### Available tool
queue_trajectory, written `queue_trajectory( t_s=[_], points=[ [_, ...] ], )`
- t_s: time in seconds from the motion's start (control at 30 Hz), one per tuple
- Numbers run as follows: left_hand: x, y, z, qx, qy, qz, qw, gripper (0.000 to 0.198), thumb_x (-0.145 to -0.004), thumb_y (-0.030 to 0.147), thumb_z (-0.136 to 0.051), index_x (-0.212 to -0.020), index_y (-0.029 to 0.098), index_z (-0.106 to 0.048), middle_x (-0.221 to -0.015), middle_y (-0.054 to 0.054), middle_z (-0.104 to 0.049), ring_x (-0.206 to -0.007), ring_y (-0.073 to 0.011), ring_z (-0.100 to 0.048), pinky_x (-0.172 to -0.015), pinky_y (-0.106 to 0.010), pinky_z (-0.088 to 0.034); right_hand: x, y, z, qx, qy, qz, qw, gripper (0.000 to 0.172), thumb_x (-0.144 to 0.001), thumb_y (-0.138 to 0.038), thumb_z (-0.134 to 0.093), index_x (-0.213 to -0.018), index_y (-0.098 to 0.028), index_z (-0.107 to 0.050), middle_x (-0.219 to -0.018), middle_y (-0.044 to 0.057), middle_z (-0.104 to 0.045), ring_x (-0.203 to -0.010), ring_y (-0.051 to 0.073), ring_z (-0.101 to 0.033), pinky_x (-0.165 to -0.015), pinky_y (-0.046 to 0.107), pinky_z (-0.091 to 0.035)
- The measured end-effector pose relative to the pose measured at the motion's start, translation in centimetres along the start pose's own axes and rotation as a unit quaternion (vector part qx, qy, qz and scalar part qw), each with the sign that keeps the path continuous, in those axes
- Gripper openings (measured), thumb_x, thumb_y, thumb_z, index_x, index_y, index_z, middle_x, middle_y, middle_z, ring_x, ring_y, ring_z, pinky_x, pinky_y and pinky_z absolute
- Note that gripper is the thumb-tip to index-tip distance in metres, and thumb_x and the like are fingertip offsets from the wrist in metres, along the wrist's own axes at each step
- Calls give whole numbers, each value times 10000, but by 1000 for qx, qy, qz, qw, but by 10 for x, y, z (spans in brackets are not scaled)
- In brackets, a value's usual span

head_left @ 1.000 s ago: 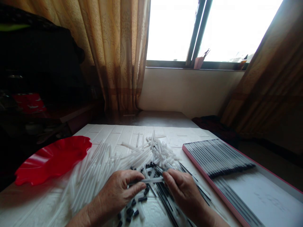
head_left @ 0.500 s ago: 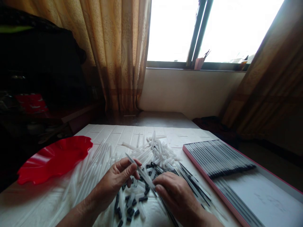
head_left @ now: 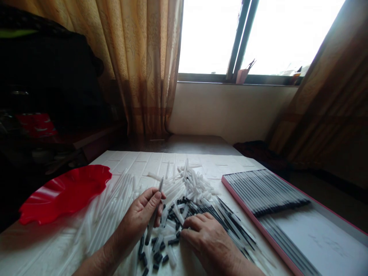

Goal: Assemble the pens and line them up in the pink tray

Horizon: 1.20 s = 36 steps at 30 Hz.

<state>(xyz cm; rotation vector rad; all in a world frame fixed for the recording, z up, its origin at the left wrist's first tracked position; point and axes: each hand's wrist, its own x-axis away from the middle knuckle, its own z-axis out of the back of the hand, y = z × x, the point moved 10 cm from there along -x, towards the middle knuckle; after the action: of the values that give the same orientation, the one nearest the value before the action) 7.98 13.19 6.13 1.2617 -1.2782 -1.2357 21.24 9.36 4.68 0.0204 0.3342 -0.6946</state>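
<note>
My left hand is closed around a slim, translucent grey pen, thumb pressed along it. The pen stands tilted, its pointed end up and its dark end down. My right hand bends down over the table, fingers pinched together; a small pale bit shows at the fingertips, too small to name. Beneath and between my hands lie short black plugs mixed with clear caps. Just beyond my right hand is a bundle of thin dark refills. Long clear tubes lie left of my left hand.
A shallow red tray with a wavy rim stands at the left. On the right, a pink-edged box holds rows of finished-looking pens. White caps are heaped farther back. The table has a white brick-patterned cover.
The pen in my left hand has swung from a slant toward my right hand to nearly upright. My right hand has come off the pen and moved slightly down to the pile.
</note>
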Motion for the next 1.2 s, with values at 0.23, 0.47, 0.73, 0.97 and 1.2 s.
queue_trajectory(
  t_s=[0.23,0.47,0.73,0.97,1.2],
  points=[
    [-1,-4,-8,-34,-32,-6,999,608,-734,758,-664,-846,163,-608,-548,69,-522,-429,-72,-459,-433,-182,-346,0,-1,1,37,45,-1,998,164,-791,-165,-791,-800,-225,-639,-793,-29,-683,-683,166,-591,-658,302,-369],
    [2,-2,-14,-71,-47,-6,996,635,-719,791,-647,-789,162,-592,-561,63,-518,-439,-72,-462,-443,-183,-356,1,1,-1,70,71,-6,995,177,-809,-175,-774,-748,-234,-619,-737,-28,-661,-652,175,-575,-639,318,-354],
    [3,0,-15,-90,-60,-16,994,627,-742,791,-624,-768,167,-580,-554,63,-509,-442,-74,-462,-446,-186,-358,1,3,3,18,45,-19,999,127,-806,-126,-714,-839,-222,-638,-848,-10,-702,-735,178,-608,-690,309,-372],
    [3,-1,-16,-108,-67,-30,991,612,-784,782,-585,-765,170,-566,-564,55,-509,-450,-78,-465,-442,-187,-366,3,5,19,39,38,-49,997,130,-767,-160,-746,-814,-240,-654,-846,-11,-706,-742,196,-626,-675,319,-385],
    [4,-4,-16,-104,-67,-21,992,613,-767,785,-601,-762,173,-568,-570,50,-522,-446,-83,-483,-430,-187,-373,15,28,16,104,-49,-141,983,171,-759,-57,-698,-762,-227,-690,-821,27,-717,-686,204,-679,-564,296,-410]
  ],
)
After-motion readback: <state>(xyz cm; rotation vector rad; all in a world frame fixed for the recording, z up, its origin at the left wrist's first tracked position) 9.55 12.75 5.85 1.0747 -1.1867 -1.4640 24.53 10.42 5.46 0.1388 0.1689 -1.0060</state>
